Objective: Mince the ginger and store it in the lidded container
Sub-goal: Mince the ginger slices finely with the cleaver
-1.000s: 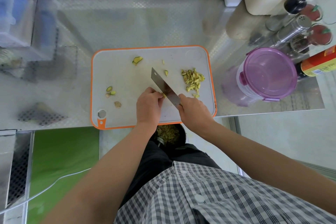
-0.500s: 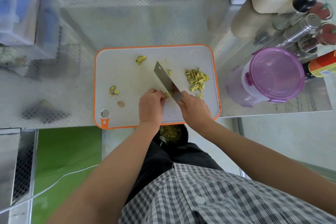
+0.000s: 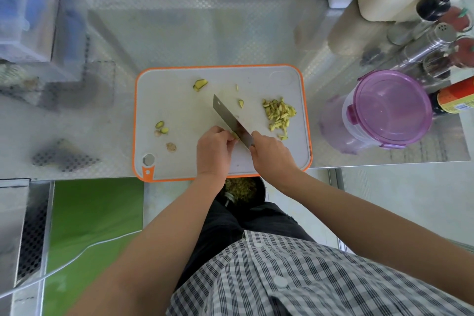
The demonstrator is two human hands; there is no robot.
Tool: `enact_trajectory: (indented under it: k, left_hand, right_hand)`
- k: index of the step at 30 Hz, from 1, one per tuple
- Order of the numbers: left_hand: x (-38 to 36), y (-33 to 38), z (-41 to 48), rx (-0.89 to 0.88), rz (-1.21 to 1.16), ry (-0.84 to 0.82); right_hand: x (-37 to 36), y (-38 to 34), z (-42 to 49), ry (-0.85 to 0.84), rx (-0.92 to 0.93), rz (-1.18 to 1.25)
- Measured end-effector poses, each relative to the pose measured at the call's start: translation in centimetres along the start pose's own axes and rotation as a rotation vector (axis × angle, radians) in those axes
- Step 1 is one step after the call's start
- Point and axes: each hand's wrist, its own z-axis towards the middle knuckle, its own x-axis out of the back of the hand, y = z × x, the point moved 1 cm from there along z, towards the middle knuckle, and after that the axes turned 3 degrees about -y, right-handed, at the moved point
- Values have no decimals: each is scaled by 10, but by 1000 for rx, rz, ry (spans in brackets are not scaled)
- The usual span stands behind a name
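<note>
A: Grips first, quick.
B: The right hand (image 3: 269, 152) is wrapped round the handle of the knife (image 3: 229, 120), and the fist hides the handle. The blade angles up-left over the cutting board (image 3: 179, 161). The left hand (image 3: 214, 147) has its fingers curled and pinches a small ginger piece (image 3: 235, 135) tight against the blade's left face.

A: How does the ginger look?
B: Pale yellow-green. Fingertips mostly hide the held bit. Right of the blade there's a pile of ginger strips (image 3: 279, 115), short matchsticks, still coarse. Loose bits are scattered on the board: a far slice (image 3: 200, 83) near the back edge, a tiny slice (image 3: 241, 103) just right of the blade, two left slices (image 3: 161, 128) toward the left edge, and a brownish scrap (image 3: 171, 147) near them.

A: Container?
B: The lidded container (image 3: 389, 110) stands on the steel counter (image 3: 179, 33), right of the board and not touching it. Clear body, purple lid on, clips at the rim.

A: Any text?
B: The bottle (image 3: 459, 97) just behind the container has a red and yellow label, but the print is too small to read. A steel shaker (image 3: 431, 41) sits further back.
</note>
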Motion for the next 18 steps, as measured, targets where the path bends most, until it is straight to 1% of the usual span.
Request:
enact_trajectory:
  k: [6, 11, 18]
  left_hand:
    - [2, 1, 0, 3, 12, 2]
    - [2, 1, 0, 8, 14, 3]
    - [2, 2, -1, -3, 24, 9]
  right_hand:
    - [0, 4, -4, 80, 29, 73]
    - [6, 4, -10, 31, 60, -2]
    - [-5, -2, 1, 9, 4, -40]
